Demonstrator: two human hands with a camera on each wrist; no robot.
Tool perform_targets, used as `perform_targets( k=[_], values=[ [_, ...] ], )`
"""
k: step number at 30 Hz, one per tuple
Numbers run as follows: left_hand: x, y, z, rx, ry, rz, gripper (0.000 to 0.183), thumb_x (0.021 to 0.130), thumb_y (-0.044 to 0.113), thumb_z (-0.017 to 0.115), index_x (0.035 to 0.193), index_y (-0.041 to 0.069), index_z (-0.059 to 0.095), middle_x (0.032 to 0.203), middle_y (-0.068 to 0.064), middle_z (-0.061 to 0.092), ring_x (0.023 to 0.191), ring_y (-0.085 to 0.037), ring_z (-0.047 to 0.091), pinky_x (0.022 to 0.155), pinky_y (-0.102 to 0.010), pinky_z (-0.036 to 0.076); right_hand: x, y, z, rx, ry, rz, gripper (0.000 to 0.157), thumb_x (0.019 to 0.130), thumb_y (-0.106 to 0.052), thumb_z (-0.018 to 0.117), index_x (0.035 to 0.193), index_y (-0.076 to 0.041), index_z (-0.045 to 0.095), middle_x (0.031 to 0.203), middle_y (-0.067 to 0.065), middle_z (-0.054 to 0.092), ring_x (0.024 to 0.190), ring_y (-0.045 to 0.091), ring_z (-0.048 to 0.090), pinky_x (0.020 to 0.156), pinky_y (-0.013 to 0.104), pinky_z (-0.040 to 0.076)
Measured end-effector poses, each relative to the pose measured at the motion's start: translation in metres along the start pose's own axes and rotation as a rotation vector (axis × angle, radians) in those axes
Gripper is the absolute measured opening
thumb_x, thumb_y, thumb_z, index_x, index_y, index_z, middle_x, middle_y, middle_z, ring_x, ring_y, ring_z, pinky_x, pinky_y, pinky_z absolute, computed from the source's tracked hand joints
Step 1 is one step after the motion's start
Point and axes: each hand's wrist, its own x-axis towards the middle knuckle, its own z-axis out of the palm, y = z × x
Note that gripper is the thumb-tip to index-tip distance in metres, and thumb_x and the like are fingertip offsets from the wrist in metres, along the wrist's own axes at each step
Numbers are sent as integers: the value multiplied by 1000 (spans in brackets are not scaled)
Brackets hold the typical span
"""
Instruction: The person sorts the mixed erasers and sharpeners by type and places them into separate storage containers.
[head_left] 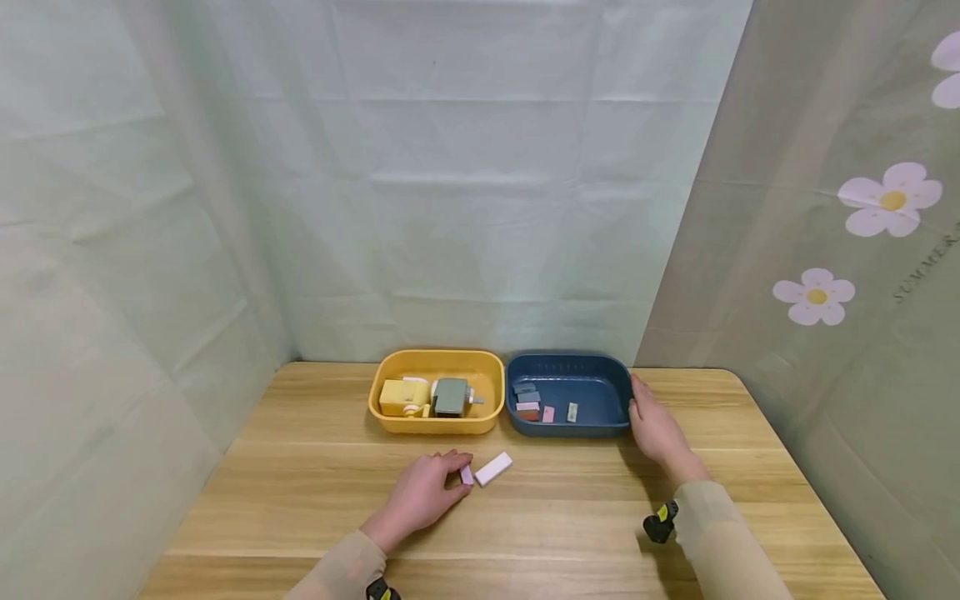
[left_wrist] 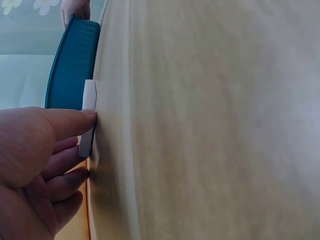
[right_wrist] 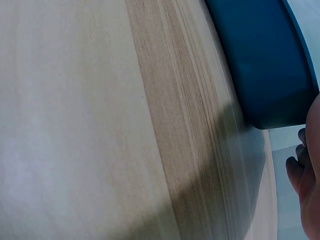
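Observation:
My left hand [head_left: 423,493] pinches a small lilac block [head_left: 467,475] between thumb and fingers, low over the table. Just beyond the fingertips lies a white oblong block [head_left: 493,469], flat and slanted. In the left wrist view my thumb partly covers the pale blocks. At the far right, my right hand [head_left: 660,429] rests against the outer right end of the dark blue bin [head_left: 592,431]; the right wrist view catches only part of this hand. Inside that bin, small grey-blue blocks [head_left: 528,397], a pink block [head_left: 548,414], a reddish-brown block [head_left: 527,415] and a pale green block [head_left: 572,412] lie loose.
A yellow bin [head_left: 442,426] stands at the blue bin's left, touching or nearly so. It holds a yellow object [head_left: 403,396] and a grey-green boxy object [head_left: 451,397] with a small shaft. Behind the wooden table [head_left: 555,533] hangs a pale curtain [head_left: 480,208].

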Motion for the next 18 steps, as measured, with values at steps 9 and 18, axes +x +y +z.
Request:
perform_targets(
  k=[9, 18],
  values=[
    [-1, 3, -4, -22, 20, -10, 45, 92, 20, 86, 133, 5, 75, 133, -16, 73, 124, -37, 70, 105, -59, 55, 0, -1, -1, -5, 7, -6, 57, 115, -13, 32, 164, 13, 21, 169, 35, 24, 155, 54, 25, 127, 65, 23],
    [-1, 3, -6, -21, 34, -13, 47, 93, 22, 85, 136, 7, 74, 136, -13, 72, 124, -32, 70, 105, -54, 57, -1, -3, -3, -17, -1, 2, 57, 115, -13, 32, 164, 12, 20, 169, 35, 23, 156, 53, 24, 127, 64, 23]
  ],
)
